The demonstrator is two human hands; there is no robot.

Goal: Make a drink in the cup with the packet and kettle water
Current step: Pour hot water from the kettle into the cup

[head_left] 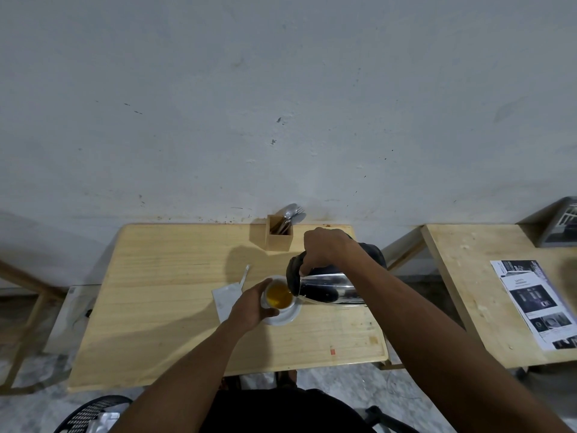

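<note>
- Plain room, maybe a simple canteen or workroom: scuffed white wall (281,104).
- Bare pine worktop (162,292), wooden cutlery holder (278,237).
- Second worktop (468,276) carries a printed leaflet (530,304).

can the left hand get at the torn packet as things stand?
Probably yes: the packet lies flat right beside the left hand, nothing over it. But that hand grips the cup during the kettle pour.
</note>
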